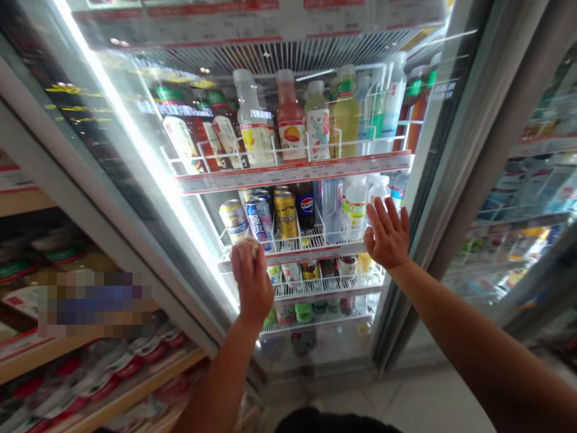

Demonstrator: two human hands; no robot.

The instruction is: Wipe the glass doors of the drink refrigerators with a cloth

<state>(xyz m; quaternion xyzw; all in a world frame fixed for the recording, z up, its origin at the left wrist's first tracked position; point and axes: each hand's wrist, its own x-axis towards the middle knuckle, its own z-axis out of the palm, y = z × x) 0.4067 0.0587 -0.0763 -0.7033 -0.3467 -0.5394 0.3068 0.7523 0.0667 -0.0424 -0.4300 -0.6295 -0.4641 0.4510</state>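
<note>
In the head view, the glass door (306, 352) of a lit drinks fridge is in front of me, with bright reflections across its upper part. My left hand (253, 282) is raised at the lower left of the glass, fingers closed around a small pale cloth (252, 243), mostly hidden by them. Its position is level with the shelf of cans. My right hand (388, 233) lies against the right side of the glass, palm forward and fingers stretched. Behind the glass are a gold can (285, 213), a blue can (259, 219) and a dark Pepsi bottle (306, 204).
Higher up, a wire shelf holds several juice bottles (291, 123) behind a price strip (293, 171). Left of the door, wooden shelves (130, 385) carry packed goods. A metal door frame (451, 174) separates another fridge on the right. Pale floor tiles (419, 403) show below.
</note>
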